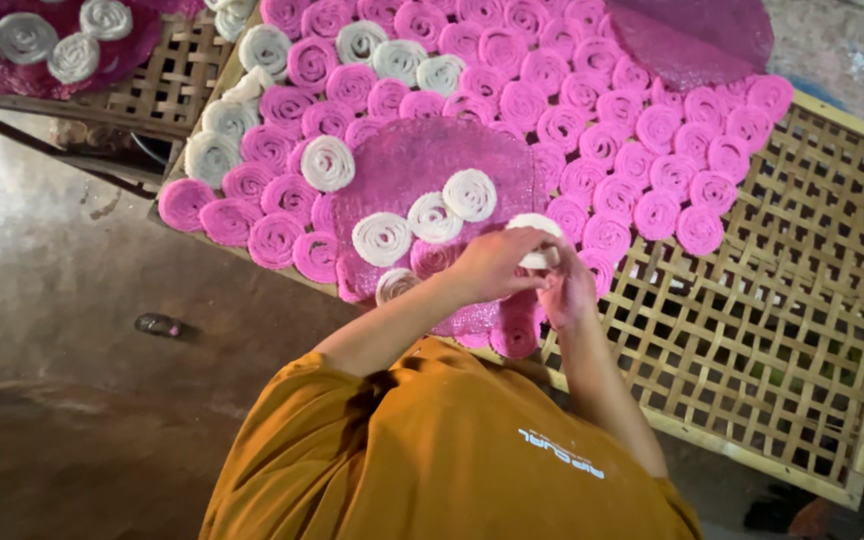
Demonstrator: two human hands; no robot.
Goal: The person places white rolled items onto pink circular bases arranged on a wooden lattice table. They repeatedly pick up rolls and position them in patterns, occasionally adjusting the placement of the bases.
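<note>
My left hand (495, 265) and my right hand (568, 292) meet over the near edge of a woven bamboo tray (782, 330). Together they hold a white spiral coil (535, 226), partly hidden by the fingers. Just to the left lies a round pink sheet (422, 160) carrying three white coils (433, 217); another white coil (395, 284) sits by my left forearm. Several pink spiral coils (592, 120) cover the far part of the tray in rows.
A second pink sheet (694, 38) lies at the tray's far right. White coils (222, 125) line the tray's left edge. Another bamboo tray (167, 85) with white coils stands at the upper left. A small dark object (157, 325) lies on the floor.
</note>
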